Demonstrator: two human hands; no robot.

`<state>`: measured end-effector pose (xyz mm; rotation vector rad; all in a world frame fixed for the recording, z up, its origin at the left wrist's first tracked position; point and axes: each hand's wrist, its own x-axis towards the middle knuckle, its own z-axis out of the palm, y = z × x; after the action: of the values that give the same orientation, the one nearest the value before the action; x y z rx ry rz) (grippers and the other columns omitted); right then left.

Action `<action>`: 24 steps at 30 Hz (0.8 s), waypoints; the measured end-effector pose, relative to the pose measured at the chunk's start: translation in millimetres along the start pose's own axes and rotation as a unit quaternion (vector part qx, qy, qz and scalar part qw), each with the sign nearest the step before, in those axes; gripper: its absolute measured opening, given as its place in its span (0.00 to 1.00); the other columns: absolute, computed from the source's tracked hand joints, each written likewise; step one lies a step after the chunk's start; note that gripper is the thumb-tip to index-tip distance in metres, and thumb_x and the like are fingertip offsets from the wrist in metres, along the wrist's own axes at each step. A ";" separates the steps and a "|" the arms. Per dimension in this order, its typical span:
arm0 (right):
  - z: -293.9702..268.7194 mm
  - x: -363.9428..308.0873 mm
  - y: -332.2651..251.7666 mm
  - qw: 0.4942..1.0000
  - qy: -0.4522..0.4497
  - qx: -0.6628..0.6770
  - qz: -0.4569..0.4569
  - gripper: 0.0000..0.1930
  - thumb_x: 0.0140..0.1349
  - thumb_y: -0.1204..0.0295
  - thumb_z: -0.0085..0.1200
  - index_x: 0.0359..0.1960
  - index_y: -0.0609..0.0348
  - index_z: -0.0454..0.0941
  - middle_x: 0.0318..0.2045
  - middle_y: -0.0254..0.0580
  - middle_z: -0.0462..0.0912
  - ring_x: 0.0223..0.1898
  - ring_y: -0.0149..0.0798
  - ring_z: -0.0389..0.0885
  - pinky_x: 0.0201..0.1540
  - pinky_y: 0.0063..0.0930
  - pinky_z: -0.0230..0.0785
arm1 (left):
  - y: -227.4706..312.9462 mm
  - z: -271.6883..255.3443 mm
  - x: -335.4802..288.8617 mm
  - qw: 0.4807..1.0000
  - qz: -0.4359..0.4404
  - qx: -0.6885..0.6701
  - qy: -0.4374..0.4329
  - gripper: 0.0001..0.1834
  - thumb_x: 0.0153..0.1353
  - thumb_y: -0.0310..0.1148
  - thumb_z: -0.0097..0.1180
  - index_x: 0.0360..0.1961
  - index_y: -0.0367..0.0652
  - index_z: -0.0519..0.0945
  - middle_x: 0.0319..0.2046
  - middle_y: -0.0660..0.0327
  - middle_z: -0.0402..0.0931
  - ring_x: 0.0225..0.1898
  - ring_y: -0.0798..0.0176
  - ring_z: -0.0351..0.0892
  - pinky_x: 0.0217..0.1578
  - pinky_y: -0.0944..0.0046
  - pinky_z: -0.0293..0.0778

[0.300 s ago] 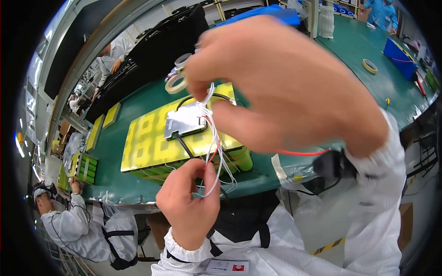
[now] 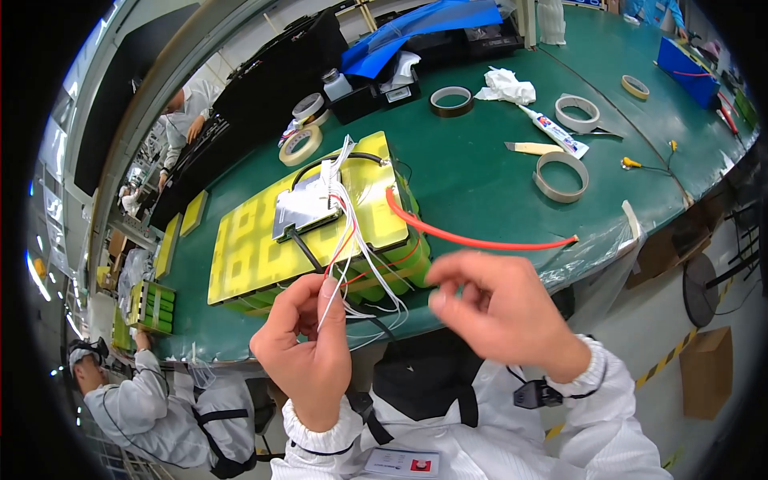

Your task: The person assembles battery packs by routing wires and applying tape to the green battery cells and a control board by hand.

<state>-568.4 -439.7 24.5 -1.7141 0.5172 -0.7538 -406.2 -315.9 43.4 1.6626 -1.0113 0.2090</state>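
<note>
A large battery pack with a yellow top and green cells lies in front of me. On its top sits a silver circuit module with black cables, and a bundle of thin white wires with a red one runs from it toward me. My left hand, at the pack's near edge, pinches a white wire between thumb and forefinger. My right hand is off the pack's near right corner, thumb and forefinger apart and holding nothing I can see. A thick red cable extends rightward from the pack.
On the green table lie tape rolls, a glue tube, a yellow-handled blade and crumpled tissue. A black bin stands behind. A co-worker handles a smaller battery pack at the left.
My right hand has come down and toward me from above the wires, uncovering the red cable and table items. My left hand keeps its pinch, slightly further left.
</note>
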 end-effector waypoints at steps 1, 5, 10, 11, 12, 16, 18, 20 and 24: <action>8.8 2.1 11.1 0.998 0.054 -0.004 -0.033 0.09 0.59 0.79 0.60 0.42 0.65 0.81 0.24 0.37 0.80 0.18 0.24 0.71 0.21 0.20 0.62 | 2.7 0.4 -0.9 1.000 -0.005 0.004 0.006 0.06 0.62 0.24 0.66 0.36 0.32 0.83 0.21 0.67 0.79 0.21 0.80 0.71 0.20 0.78 0.59; 38.0 -0.2 31.3 0.972 0.189 -0.036 -0.134 0.11 0.59 0.81 0.60 0.44 0.65 0.82 0.23 0.35 0.78 0.17 0.23 0.70 0.20 0.18 0.60 | 1.2 -1.3 -4.3 0.999 -0.022 -0.031 -0.017 0.05 0.63 0.24 0.65 0.36 0.32 0.83 0.22 0.67 0.79 0.22 0.80 0.72 0.21 0.79 0.60; 64.0 -2.3 28.1 0.951 0.217 -0.056 -0.210 0.13 0.58 0.82 0.58 0.46 0.64 0.82 0.23 0.38 0.76 0.17 0.27 0.72 0.19 0.21 0.60 | 5.3 -6.4 -5.5 0.992 -0.060 -0.102 -0.034 0.07 0.65 0.25 0.63 0.38 0.30 0.82 0.26 0.65 0.80 0.22 0.79 0.71 0.21 0.78 0.60; 66.5 -1.4 27.1 0.958 0.201 -0.032 -0.201 0.14 0.57 0.82 0.57 0.46 0.65 0.82 0.24 0.39 0.77 0.18 0.28 0.72 0.19 0.21 0.61 | 6.1 -9.5 -5.9 0.980 -0.114 -0.153 -0.052 0.08 0.66 0.27 0.61 0.38 0.30 0.81 0.26 0.63 0.80 0.20 0.78 0.69 0.19 0.77 0.59; 68.0 -0.4 26.4 0.964 0.185 -0.009 -0.191 0.14 0.57 0.83 0.56 0.46 0.66 0.81 0.24 0.39 0.77 0.18 0.28 0.73 0.20 0.22 0.62 | 6.5 -11.6 -6.7 0.962 -0.167 -0.204 -0.070 0.09 0.68 0.28 0.60 0.38 0.31 0.81 0.25 0.62 0.79 0.17 0.77 0.66 0.17 0.76 0.58; 57.9 -0.5 27.1 0.980 0.112 0.062 -0.151 0.15 0.57 0.78 0.58 0.47 0.67 0.80 0.26 0.41 0.77 0.19 0.33 0.74 0.23 0.26 0.66 | 6.7 -9.7 -10.8 0.937 -0.216 -0.256 -0.099 0.09 0.68 0.29 0.59 0.36 0.31 0.80 0.26 0.61 0.78 0.14 0.76 0.64 0.14 0.75 0.56; 61.6 -0.5 17.3 0.982 0.127 0.038 -0.138 0.15 0.55 0.78 0.60 0.45 0.66 0.81 0.26 0.39 0.77 0.17 0.28 0.70 0.21 0.23 0.61 | 3.8 -7.1 -12.7 0.951 -0.189 -0.230 -0.085 0.08 0.67 0.28 0.60 0.36 0.31 0.80 0.26 0.62 0.76 0.15 0.76 0.64 0.15 0.74 0.56; 69.4 0.6 14.1 0.982 0.142 0.015 -0.124 0.15 0.53 0.77 0.62 0.43 0.66 0.81 0.25 0.37 0.76 0.15 0.24 0.66 0.18 0.20 0.55 | -4.4 -4.3 -15.3 0.963 -0.162 -0.203 -0.070 0.08 0.66 0.27 0.61 0.36 0.31 0.80 0.26 0.64 0.75 0.16 0.76 0.65 0.16 0.74 0.57; 81.3 4.8 20.5 0.958 0.235 -0.073 -0.148 0.11 0.52 0.76 0.66 0.38 0.64 0.82 0.23 0.35 0.76 0.15 0.23 0.64 0.17 0.21 0.53 | -4.4 -4.0 -16.1 1.000 0.019 0.014 -0.017 0.05 0.57 0.23 0.67 0.34 0.36 0.84 0.25 0.62 0.74 0.21 0.74 0.70 0.20 0.73 0.60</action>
<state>-506.1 -393.0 -7.1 -1.7720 0.6583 -1.3872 -411.6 -304.2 32.1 1.6790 -1.0711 0.2220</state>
